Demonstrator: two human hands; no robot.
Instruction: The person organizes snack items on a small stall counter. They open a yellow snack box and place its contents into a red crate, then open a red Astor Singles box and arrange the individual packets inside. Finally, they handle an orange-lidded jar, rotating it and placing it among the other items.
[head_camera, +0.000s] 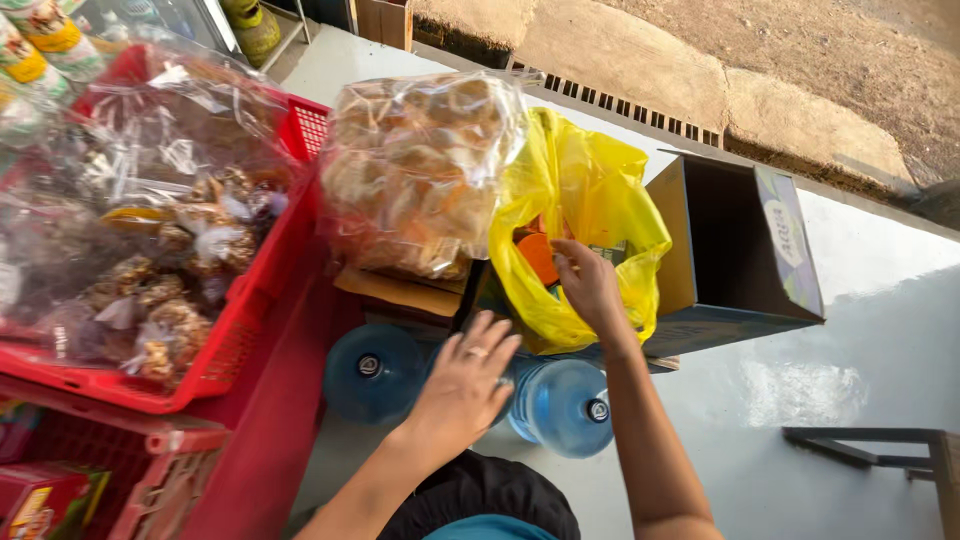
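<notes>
My right hand reaches into the mouth of a yellow plastic bag, its fingers at the bag's inner edge next to orange items inside. Whether it grips anything is hidden by the fingers. My left hand is spread flat, fingers apart, a ring on one finger, resting over the tops of two blue water jugs that lie below the bag. It holds nothing. A big clear bag of pale crackers sits just left of the yellow bag.
A red plastic crate on the left holds several clear packets of brown snacks. An open cardboard box stands right of the yellow bag. Pale shiny floor spreads to the right, with a dark metal frame at the lower right.
</notes>
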